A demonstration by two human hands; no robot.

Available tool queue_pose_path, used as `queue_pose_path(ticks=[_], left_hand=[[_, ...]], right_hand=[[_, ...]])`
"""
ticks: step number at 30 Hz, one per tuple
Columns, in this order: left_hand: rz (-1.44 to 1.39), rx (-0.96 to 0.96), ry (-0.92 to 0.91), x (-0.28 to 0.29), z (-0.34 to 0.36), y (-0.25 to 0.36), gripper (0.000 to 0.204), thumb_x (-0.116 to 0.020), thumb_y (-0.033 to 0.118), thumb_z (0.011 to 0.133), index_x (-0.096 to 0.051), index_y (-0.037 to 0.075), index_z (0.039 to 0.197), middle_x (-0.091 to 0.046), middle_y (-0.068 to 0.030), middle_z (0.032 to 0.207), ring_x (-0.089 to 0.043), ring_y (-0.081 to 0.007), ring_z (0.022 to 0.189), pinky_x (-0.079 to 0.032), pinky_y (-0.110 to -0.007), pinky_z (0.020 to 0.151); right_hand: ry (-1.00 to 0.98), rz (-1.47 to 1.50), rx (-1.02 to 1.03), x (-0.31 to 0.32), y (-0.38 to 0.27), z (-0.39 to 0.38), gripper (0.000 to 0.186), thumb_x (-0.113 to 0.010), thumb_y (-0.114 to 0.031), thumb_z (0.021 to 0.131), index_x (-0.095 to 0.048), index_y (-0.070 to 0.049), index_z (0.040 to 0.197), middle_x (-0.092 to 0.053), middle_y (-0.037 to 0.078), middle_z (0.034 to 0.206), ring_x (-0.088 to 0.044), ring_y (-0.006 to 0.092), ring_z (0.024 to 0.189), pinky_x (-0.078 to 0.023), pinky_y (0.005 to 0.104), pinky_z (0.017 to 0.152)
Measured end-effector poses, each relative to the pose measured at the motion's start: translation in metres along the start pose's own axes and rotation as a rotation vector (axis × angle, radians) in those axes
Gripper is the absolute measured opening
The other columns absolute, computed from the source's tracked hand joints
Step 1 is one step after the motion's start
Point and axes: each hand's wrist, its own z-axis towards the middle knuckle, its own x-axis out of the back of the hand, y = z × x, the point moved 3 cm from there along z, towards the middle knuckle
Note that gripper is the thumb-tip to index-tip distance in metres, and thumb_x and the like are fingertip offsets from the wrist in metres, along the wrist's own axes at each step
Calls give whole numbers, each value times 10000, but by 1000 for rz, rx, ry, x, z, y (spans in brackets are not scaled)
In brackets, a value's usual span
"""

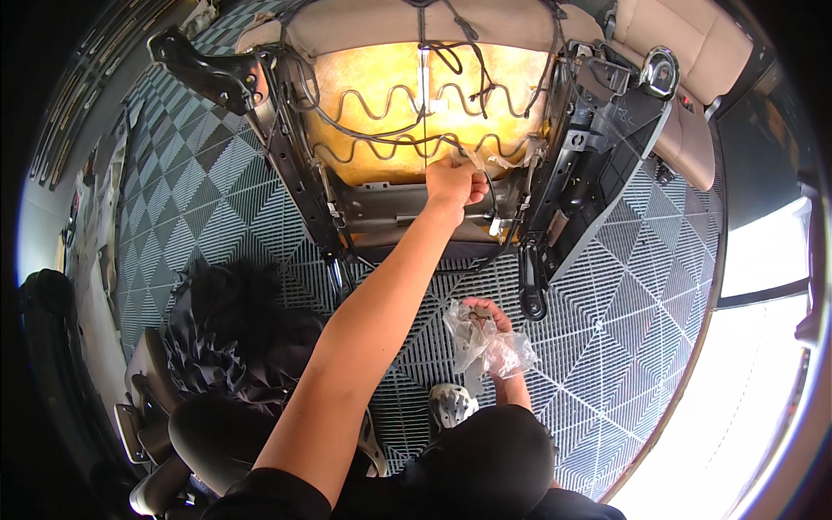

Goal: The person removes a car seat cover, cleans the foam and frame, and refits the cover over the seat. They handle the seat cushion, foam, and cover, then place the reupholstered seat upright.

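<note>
An upturned car seat [354,68] shows yellow foam, wavy wire springs [374,113] and black cables [451,59] between dark metal rails. My left hand [455,184] reaches up to its lower springs, fingers closed beside a hanging cable [490,196] and small translucent scraps [511,160]; what it grips is hidden. Lower and to the right, my right hand [485,306] holds a crumpled clear plastic bag [468,342], fingers curled round it, over the tiled floor.
A beige seat [672,43] stands at upper right beside a bright opening [754,390]. A heap of black fabric [225,321] lies at lower left beside a chair [143,381]. The floor [615,338] has grey ribbed tiles. My knees and shoe show at the bottom.
</note>
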Motion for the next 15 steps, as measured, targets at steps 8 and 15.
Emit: queue_pose_path(ticks=[8, 15], left_hand=[[84, -409, -97, 63, -77, 7, 158, -632, 90, 1060, -575, 7, 938, -610, -58, 685, -547, -112, 512, -411, -274, 452], [516, -166, -629, 133, -138, 7, 97, -734, 99, 1002, -709, 7, 986, -674, 18, 832, -567, -40, 703, -461, -222, 623]], right_hand=[[173, -328, 173, -27, -67, 14, 450, -768, -192, 981, -603, -84, 1386, -615, -22, 1051, -564, 73, 885, -493, 245, 793], [-209, -1056, 647, -99, -90, 54, 918, -859, -98, 811, -375, -88, 1592, -409, 207, 1467, -542, 342, 1271, -465, 409, 1097]])
